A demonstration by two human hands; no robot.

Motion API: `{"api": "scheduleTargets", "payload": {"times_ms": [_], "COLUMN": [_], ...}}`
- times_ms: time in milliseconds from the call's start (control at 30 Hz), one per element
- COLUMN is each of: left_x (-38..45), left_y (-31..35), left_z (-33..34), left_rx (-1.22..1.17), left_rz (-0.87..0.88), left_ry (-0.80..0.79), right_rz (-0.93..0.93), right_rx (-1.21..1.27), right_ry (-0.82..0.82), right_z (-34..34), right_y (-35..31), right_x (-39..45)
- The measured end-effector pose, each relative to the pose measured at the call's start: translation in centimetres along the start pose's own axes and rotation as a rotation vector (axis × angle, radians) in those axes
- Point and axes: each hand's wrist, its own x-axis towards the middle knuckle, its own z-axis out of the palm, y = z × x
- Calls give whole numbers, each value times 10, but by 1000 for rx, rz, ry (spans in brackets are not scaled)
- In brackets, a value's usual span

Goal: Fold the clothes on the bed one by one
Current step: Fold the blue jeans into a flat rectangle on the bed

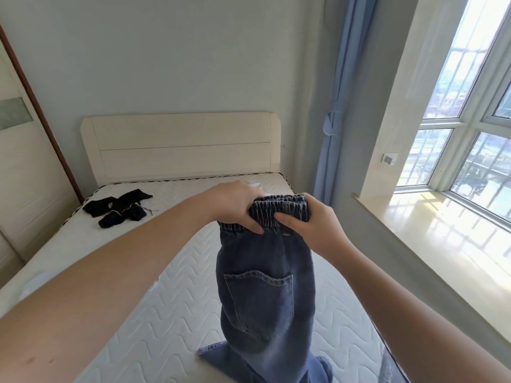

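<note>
Gripping the gathered elastic waistband, the left hand (237, 207) and right hand (309, 223) are holding blue jeans (265, 294) up at centre frame, fingers curled round the denim. The jeans are hanging with their long axis vertical, waistband up, legs trailing onto the bed (154, 313) at the lower edge. A black garment (117, 207) is lying crumpled at mid-left.

Bedroom: pale grey-green wall (171, 56); cream panelled headboard (181, 146) against it; white quilted mattress (154, 313), bare. Blue curtain (338, 106) tied back beside a tall white-framed window (470, 134); glossy sill (442, 239) in bright daylight. Wardrobe panel (25, 167), brown-trimmed, left.
</note>
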Motion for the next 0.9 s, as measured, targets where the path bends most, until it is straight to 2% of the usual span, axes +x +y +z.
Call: {"api": "scheduleTargets", "payload": {"times_ms": [200,400,567,667,767,900], "left_x": [-13,-34,-55,-60,-61,-61], "left_y": [-13,-33,-61,-61,-60,-57], "left_z": [-2,1,33,54,56,36], "left_rx": [-133,-283,-752,-894,-856,-563], "left_rz": [-12,-4,-104,-105,-130,-140], "left_ry": [30,43,246,306,277,154], "right_rz": [-25,-10,42,54,66,92], "right_rx": [89,113,189,194,203,217], "right_ry": [83,74,87,73,55,6], "right_z": [9,18,18,21,22,20], "right_y": [-10,-17,-20,-20,-17,-15], "right_x": [-2,-5,-6,-10,-14,-20]}}
